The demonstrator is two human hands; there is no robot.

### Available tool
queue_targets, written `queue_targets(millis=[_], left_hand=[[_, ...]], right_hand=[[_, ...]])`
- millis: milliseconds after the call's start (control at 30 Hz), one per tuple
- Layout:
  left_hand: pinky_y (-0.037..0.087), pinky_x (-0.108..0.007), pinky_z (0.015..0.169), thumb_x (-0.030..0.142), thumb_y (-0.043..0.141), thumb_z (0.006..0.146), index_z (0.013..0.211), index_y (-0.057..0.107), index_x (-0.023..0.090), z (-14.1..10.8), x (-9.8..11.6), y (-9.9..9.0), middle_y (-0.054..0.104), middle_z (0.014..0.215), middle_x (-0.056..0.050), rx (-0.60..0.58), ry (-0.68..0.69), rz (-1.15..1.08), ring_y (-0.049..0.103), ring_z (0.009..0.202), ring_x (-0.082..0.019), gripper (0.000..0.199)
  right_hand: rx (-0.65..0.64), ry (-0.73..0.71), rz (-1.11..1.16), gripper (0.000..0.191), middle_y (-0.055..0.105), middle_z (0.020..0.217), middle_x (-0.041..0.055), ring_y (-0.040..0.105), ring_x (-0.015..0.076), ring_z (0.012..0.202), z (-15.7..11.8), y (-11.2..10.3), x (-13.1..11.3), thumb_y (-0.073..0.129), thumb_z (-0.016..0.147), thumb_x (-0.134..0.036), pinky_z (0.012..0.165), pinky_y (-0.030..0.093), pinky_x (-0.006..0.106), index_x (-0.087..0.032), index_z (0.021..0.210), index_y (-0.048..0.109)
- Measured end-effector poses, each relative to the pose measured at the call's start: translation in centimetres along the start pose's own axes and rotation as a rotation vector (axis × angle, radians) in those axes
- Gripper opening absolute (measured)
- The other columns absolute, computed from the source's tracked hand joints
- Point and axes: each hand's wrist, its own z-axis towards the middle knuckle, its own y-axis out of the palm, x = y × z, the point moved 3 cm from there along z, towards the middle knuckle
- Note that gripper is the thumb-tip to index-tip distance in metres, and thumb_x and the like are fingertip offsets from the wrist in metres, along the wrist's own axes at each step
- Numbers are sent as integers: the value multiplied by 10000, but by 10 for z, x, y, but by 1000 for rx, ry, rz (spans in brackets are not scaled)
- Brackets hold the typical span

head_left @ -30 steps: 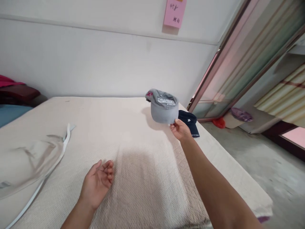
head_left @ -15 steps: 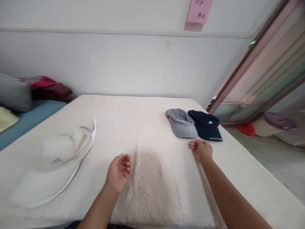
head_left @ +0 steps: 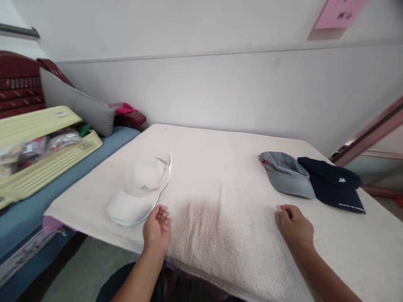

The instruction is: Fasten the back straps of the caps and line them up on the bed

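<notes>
A cream baseball cap point(head_left: 143, 178) with a small dark logo and a pale edge lies on the left of the cloth-covered table point(head_left: 201, 151). My left hand point(head_left: 157, 228) is just beside its brim, palm turned up, fingers loosely curled and nothing in them; I cannot tell if it touches the cap. On the right, a grey cap point(head_left: 288, 174) with a small red tag sits against a navy cap point(head_left: 336, 182) with white lettering on its brim. My right hand point(head_left: 296, 228) is closed near the cloth, in front of the grey cap and apart from it.
To the left is a blue bench point(head_left: 121, 140) with an open pale yellow case point(head_left: 75, 147) holding plastic bags, and a grey cushion point(head_left: 91, 111). A white wall point(head_left: 201, 92) bounds the table's far side, with a pink note point(head_left: 338, 16) on it.
My view has swung left, so the caps and note appear further right and the yellow case shows. My left hand is now nearer the cream cap, my right further from the grey cap.
</notes>
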Motion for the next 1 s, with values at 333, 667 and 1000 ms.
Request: queue_targets(millis=[333,667,1000], left_hand=[[479,-157,633,82,562,765,770,585,160,24,120,-73,585,827,4,408,575,-20,574,730,-74,81],[548,-262,775,47,597,744,758,627,136,33,121,-88,636,813,-51,270,520,17,647,803,-139,95],[453,-177,408,30,675,701,730,601,127,44,107,-42,651,687,-13,28,289,105,601,582,-123,125]], right_hand=[[-29,14,-153,311,676,871,88,598,267,768,6,2,2,421,797,-397,682,392,338,-208,968,600],[8,-4,-168,273,679,836,95,602,282,741,6,2,0,451,776,-383,677,406,362,-220,932,606],[9,-3,-174,302,668,822,86,585,260,722,6,2,-1,438,778,-372,677,396,348,-202,957,613]])
